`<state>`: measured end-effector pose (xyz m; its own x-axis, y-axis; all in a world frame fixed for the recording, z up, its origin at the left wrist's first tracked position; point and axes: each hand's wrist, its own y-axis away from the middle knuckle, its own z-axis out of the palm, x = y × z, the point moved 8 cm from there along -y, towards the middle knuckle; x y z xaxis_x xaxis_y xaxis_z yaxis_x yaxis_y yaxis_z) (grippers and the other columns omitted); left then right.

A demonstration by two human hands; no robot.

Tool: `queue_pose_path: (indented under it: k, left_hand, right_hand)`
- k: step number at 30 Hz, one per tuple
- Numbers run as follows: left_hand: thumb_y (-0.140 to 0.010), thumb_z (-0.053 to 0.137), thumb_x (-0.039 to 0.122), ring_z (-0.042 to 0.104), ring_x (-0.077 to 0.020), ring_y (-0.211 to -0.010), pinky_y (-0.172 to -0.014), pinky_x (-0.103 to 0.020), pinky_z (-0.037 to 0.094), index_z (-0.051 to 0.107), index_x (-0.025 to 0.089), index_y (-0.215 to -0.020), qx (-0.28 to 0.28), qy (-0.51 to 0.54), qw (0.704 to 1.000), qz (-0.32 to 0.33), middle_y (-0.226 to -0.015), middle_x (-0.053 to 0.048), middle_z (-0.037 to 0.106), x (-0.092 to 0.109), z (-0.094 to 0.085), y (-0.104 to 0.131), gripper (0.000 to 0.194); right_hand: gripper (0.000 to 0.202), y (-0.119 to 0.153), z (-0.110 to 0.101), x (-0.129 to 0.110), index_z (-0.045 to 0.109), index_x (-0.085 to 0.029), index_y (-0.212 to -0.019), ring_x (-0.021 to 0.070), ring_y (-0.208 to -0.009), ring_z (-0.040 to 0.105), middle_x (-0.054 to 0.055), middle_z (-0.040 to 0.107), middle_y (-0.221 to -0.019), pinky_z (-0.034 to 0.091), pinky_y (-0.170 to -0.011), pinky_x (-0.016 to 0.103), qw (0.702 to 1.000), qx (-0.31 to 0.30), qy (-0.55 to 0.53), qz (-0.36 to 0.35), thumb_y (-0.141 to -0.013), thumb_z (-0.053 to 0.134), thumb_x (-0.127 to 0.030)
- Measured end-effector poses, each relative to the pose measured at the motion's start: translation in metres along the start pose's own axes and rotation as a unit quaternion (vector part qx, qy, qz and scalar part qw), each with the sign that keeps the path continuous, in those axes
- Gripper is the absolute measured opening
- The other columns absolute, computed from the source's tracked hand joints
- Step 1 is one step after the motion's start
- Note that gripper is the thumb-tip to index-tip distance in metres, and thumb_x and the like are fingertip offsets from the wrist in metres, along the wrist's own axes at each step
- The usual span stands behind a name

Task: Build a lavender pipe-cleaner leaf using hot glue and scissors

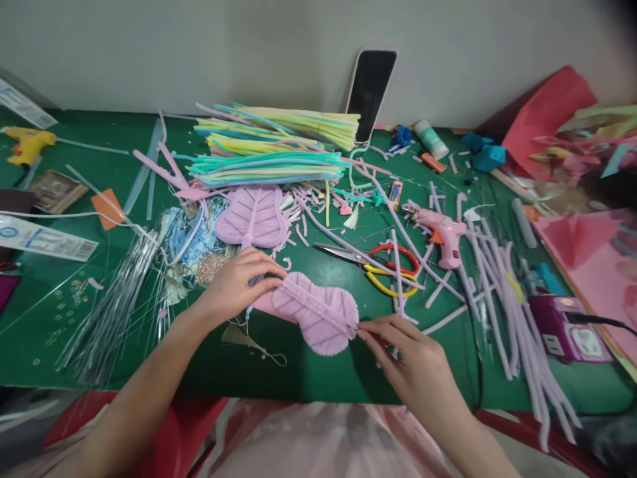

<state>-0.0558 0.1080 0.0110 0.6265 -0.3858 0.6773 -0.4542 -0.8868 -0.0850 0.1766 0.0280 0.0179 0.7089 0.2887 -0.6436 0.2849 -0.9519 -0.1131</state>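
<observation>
A lilac fan-shaped piece made of pipe cleaners (323, 312) is held a little above the green table, tilted down to the right. My left hand (243, 282) pinches its upper left end between thumb and fingers. At the lower right end, the fingertips of my right hand (405, 348) are closed on its edge; whether they also hold something small, I cannot make out. A strip runs lengthwise along the middle of the piece. Just behind it lies a second lilac pipe-cleaner piece (252, 216), similar in shape with ribs.
Bundles of yellow and turquoise pipe cleaners (269, 166) lie at the back before a propped phone (373, 89). Scissors (378, 262), a pink glue gun (440, 232) and loose lilac pipe cleaners (517, 312) lie right. Silver wires (112, 315) and a tassel (253, 342) are left.
</observation>
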Motion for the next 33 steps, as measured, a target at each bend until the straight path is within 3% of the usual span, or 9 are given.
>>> queue_pose_path:
  k: [5, 15, 26, 33]
  left_hand:
    - [-0.09, 0.061, 0.027, 0.06, -0.0194, -0.091, -0.08, -0.032, 0.047, 0.071, 0.021, -0.086, -0.036, -0.005, 0.999, 0.013, -0.087, -0.002, 0.07, 0.001, 0.006, -0.002, 0.013]
    - [-0.093, 0.058, 0.028, 0.059, -0.0181, -0.094, -0.084, -0.031, 0.046, 0.071, 0.02, -0.093, -0.042, 0.038, 0.998, -0.004, -0.092, -0.002, 0.071, 0.002, 0.006, 0.006, 0.015]
    - [-0.087, 0.064, 0.025, 0.06, -0.0181, -0.084, -0.077, -0.032, 0.047, 0.07, 0.02, -0.081, 0.01, 0.051, 0.999, -0.01, -0.083, -0.002, 0.07, -0.004, -0.001, 0.007, 0.01]
    - [-0.087, 0.065, 0.026, 0.061, -0.0175, -0.082, -0.077, -0.032, 0.049, 0.073, 0.02, -0.081, 0.008, 0.04, 0.999, 0.018, -0.081, -0.003, 0.071, -0.004, -0.002, 0.006, 0.011]
  right_hand:
    - [0.014, 0.0, 0.004, 0.0, 0.071, -0.019, -0.094, 0.0157, -0.074, 0.068, 0.004, 0.069, -0.086, 0.055, -0.067, 0.026, 1.0, -0.009, 0.011, 0.009, -0.094, 0.057, -0.02]
    - [0.014, 0.002, 0.009, 0.001, 0.071, -0.018, -0.096, 0.0164, -0.073, 0.069, 0.005, 0.069, -0.087, 0.054, -0.065, 0.026, 0.999, -0.024, 0.028, 0.013, -0.094, 0.056, -0.02]
    - [0.012, 0.001, 0.002, 0.0, 0.068, -0.021, -0.095, 0.0158, -0.073, 0.068, 0.003, 0.071, -0.085, 0.054, -0.066, 0.026, 0.999, -0.02, 0.014, 0.036, -0.094, 0.057, -0.022]
    - [0.015, 0.01, -0.002, 0.003, 0.068, -0.022, -0.098, 0.0155, -0.076, 0.069, 0.004, 0.07, -0.089, 0.055, -0.066, 0.025, 0.999, -0.007, -0.008, 0.03, -0.094, 0.054, -0.019]
